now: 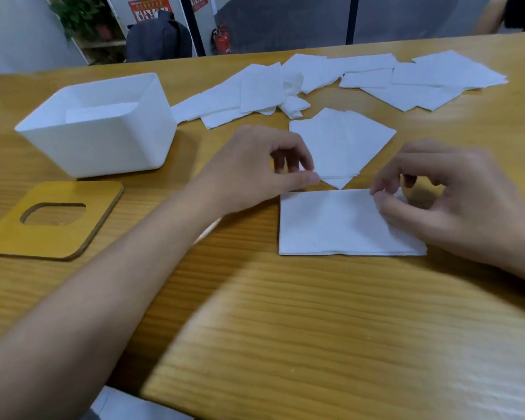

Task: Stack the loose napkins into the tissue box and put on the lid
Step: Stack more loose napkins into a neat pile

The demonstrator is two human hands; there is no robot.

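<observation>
Napkins (pixel 376 77): most lie loose along the far side of the surface (pixel 285 328), one crumpled (pixel 291 83) among them. A small pile (pixel 340 144) sits corner-on just behind the near napkin (pixel 331 225), which lies flat in front of me.
Box (pixel 103 144): open, at the left; what looks like a few sheets already lies inside.
Lid (pixel 58 241): off, flat on the surface just in front of the box.
Right grip (pixel 455 204): narrow, thumb and forefinger pinching the near napkin's far right corner.
Left grip (pixel 255 168): fingers curled, thumb stretched toward the pile's near corner. Through the blur I cannot tell whether it holds anything.
Risk, layers: I judge a one-corner pinch likely to lift only the top ply, so the napkin opens or drags askew.
Risk, pile: it is turned against the near napkin, so the two joined as they lie would give ragged edges that catch on the box rim.
Risk, tearing: thin paper pulled by one corner while the other hand presses it may rip.
Risk, crumpled sheet: stacked unsmoothed, it would hump the stack and could stop the lid seating.
Risk, scatter: a sleeve or forearm crossing to the box could sweep loose sheets off the surface.
</observation>
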